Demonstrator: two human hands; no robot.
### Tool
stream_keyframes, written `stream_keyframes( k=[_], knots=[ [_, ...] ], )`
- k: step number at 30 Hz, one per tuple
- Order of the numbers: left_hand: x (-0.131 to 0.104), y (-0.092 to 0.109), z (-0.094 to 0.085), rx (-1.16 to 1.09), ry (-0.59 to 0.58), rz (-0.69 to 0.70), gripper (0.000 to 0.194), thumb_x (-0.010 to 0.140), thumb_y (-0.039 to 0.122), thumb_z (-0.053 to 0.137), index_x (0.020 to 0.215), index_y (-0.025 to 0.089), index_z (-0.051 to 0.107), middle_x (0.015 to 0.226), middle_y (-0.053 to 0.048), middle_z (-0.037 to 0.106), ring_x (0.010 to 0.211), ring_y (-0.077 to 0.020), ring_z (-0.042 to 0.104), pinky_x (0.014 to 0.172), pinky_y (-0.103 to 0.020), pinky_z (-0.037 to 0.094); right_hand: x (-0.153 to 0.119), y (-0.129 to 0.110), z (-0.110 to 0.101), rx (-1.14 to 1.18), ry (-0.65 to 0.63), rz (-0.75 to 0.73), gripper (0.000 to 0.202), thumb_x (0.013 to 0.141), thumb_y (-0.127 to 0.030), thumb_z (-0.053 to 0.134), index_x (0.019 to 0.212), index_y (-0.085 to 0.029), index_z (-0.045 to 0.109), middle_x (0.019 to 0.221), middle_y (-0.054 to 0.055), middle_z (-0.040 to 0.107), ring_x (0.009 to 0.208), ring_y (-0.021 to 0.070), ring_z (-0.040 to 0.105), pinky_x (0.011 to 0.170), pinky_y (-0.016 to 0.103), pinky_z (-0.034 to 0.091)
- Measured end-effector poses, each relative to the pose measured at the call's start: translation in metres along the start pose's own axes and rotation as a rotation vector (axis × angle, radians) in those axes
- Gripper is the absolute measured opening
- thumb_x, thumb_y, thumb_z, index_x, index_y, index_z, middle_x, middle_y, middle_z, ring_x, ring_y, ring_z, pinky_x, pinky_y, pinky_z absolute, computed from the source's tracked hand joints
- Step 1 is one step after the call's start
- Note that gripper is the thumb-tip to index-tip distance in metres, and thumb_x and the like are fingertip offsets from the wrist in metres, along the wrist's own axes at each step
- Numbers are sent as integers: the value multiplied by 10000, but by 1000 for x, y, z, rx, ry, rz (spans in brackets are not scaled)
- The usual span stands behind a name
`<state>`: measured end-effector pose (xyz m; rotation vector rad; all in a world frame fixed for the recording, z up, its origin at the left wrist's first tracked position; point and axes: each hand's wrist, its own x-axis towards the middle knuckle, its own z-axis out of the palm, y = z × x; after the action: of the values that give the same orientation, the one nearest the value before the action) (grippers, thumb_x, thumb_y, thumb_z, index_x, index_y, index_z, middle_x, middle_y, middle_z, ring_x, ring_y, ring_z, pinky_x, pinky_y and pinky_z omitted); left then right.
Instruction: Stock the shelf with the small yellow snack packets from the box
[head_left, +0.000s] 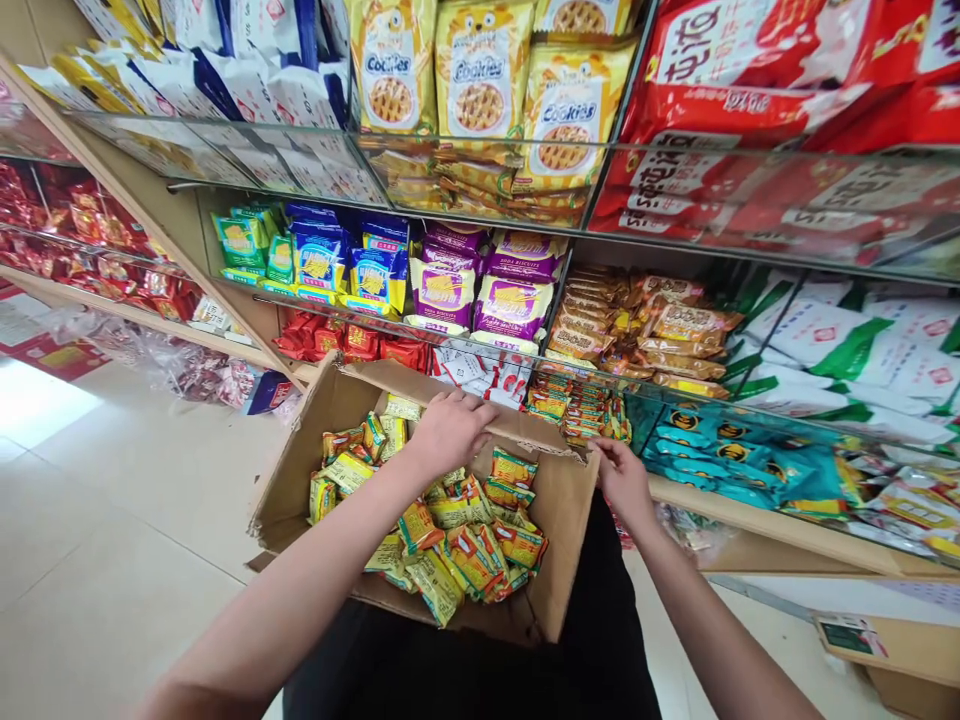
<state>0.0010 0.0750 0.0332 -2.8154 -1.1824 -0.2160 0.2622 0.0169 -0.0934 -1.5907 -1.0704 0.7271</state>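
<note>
— Brown cardboard is the box; where is it from the hands?

— It lies below them, on the side toward the body, above the dark trousers. Its long axis goes from left to right, crosswise to the person.

— And what do the hands do?

— The left hand lies over the far rim with bent fingers. I cannot tell if it grips the cardboard or only rests there. The right hand has thumb and fingers closed on the far right corner of the box.

— Where are the yellow packets?

— Inside the box, loose. They are lower than the left hand and nearer to the body; the left arm passes above them. So the left hand is nearer to them; the right one is outside.

— Is something beyond the hands?

— Yes, the shelf. Its orange-green packets lie just past the far rim, ahead, between the two hands in this view.
</note>
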Motion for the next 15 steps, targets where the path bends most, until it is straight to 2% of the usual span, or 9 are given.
stream_keyframes(
  k=[3,5,6,7,9,11,13,15],
  knots=[
    [-15,24,4,-92,152,171,387,790,205,466,1176,228,477,1197,-81,487,1172,-253,352,980,-456,252,-41,3,-13,103,71,153,353,680,-484,579,836,-168,590,816,46,605,747,177,549,682,315,462],
    [-27,48,16,-209,119,334,308,811,210,434,1103,235,529,1149,-63,525,1154,-216,377,987,-411,270,-65,7,-15,156,85,236,348,668,-483,592,816,-169,587,789,37,595,739,176,548,640,298,472],
    [-33,61,25,-260,36,390,302,817,237,433,1105,239,525,1141,-57,535,1123,-201,409,968,-385,303,-75,10,-14,172,74,264,343,664,-482,594,804,-170,586,784,36,593,741,179,550,621,289,472],
    [-38,73,34,-294,-59,383,342,816,273,443,1151,225,489,1175,-67,517,1125,-202,412,955,-376,324,-84,13,-12,179,52,284,337,665,-481,591,793,-169,584,776,36,594,739,181,553,608,283,471],
    [-43,92,53,-302,-248,228,513,768,379,511,1224,165,415,1244,-120,462,1151,-254,393,919,-412,358,-98,21,-5,163,2,313,326,679,-479,567,771,-167,581,735,36,599,701,183,560,584,280,464],
    [-42,103,66,-274,-415,115,569,704,429,576,1167,116,468,1171,-159,508,1126,-315,409,864,-448,390,-108,28,3,103,-36,309,309,697,-464,534,758,-165,584,711,41,610,667,187,564,580,289,458],
    [-38,106,74,-264,-498,80,494,671,415,615,1050,106,545,1043,-158,567,1039,-331,475,809,-447,414,-113,32,8,0,-78,255,286,714,-433,506,764,-166,593,726,50,626,677,201,574,610,308,455],
    [-34,104,75,-282,-505,80,426,645,385,651,974,126,573,977,-138,581,963,-316,519,776,-427,426,-115,33,12,-104,-127,174,260,715,-388,497,798,-167,606,786,63,641,726,221,586,659,328,452]
  ],
)
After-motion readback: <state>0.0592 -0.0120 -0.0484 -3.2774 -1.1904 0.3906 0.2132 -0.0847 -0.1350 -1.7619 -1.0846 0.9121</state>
